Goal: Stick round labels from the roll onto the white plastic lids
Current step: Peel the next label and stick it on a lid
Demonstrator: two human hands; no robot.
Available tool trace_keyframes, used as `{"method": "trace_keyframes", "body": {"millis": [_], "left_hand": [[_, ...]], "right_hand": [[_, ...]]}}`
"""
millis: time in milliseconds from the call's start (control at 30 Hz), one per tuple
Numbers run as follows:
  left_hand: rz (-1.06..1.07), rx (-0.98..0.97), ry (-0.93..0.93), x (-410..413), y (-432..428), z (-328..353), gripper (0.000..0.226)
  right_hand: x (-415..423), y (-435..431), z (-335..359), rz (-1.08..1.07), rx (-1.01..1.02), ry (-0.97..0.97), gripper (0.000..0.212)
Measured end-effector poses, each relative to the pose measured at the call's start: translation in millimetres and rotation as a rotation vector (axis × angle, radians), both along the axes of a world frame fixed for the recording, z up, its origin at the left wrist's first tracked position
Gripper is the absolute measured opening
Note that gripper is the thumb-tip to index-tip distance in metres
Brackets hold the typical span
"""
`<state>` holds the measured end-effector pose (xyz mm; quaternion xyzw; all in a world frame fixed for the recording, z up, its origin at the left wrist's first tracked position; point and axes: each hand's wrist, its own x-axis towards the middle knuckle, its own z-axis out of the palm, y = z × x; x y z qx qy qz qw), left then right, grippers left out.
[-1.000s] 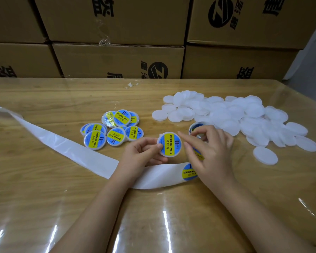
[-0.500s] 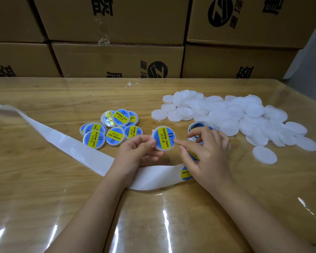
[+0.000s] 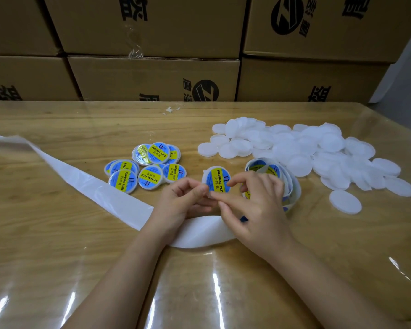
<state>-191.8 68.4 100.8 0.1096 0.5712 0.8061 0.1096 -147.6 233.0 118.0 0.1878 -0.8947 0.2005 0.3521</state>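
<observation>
A white lid with a blue and yellow round label (image 3: 217,178) is pinched at its lower edge by my left hand (image 3: 183,205). My right hand (image 3: 256,205) has its fingertips on the lid's lower right edge and on the label face. The label roll (image 3: 273,172) stands just behind my right hand, partly hidden by it. Its empty white backing strip (image 3: 81,184) runs leftward across the table and loops under both wrists. Several labelled lids (image 3: 147,169) lie in a cluster to the left. A large pile of plain white lids (image 3: 301,150) lies to the right.
The wooden table (image 3: 57,245) is covered by a shiny clear sheet. Stacked cardboard boxes (image 3: 152,74) stand along its far edge. One plain lid (image 3: 345,201) lies apart from the pile at the near right. A small white scrap (image 3: 171,109) lies near the boxes.
Both hands have carried the labelled lid slightly leftward and away from me. My right fingers have closed in on the lid, now touching its edge and label.
</observation>
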Motion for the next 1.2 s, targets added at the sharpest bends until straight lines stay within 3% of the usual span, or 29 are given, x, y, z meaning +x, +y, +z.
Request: {"method": "trace_keyframes", "body": {"millis": [533, 933, 1200], "left_hand": [[-0.102, -0.073, 0.088, 2.4, 3.7, -2.5, 0.014], [-0.109, -0.030, 0.103, 4.5, 4.0, 0.5, 0.016], [-0.064, 0.053, 0.059, 0.4, -0.6, -2.2, 0.016]], "right_hand": [[-4.7, 4.5, 0.0, -0.218, -0.111, 0.025, 0.024], [-1.2, -1.4, 0.0, -0.004, -0.065, 0.040, 0.025], [-3.0, 4.1, -0.6, -0.011, -0.037, 0.023, 0.023]]}}
